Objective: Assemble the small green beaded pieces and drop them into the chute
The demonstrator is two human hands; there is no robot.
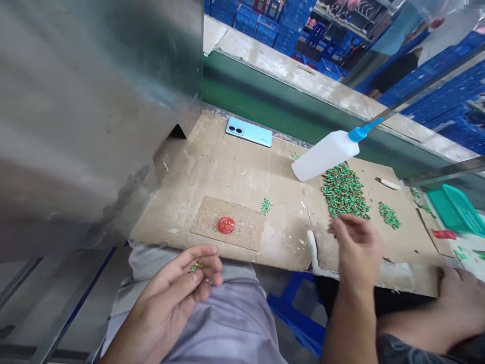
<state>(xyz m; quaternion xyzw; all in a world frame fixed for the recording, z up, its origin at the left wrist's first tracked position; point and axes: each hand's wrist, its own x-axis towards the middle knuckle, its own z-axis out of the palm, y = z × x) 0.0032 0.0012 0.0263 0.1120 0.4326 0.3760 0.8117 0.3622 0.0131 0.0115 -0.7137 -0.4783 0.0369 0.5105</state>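
My left hand (176, 290) is palm up over my lap, fingers curled around a few small green-and-gold beads (195, 266). My right hand (356, 240) hovers at the front edge of a large heap of green-and-gold beads (344, 189). Its fingers are drawn together and slightly blurred, so what lies between them is hidden. In front of me a cardboard piece (242, 237) carries a round, shiny red piece (226, 225). A small cluster of beads (266, 206) lies just right of that cardboard.
A white squeeze bottle (326, 154) with a blue nozzle leans behind the heap. Farther back lies a light-blue phone (249, 132). A metal panel (94, 126) rises at left. At right are a knife (388, 184), a green basket (456, 207) and another person's hand (460, 298).
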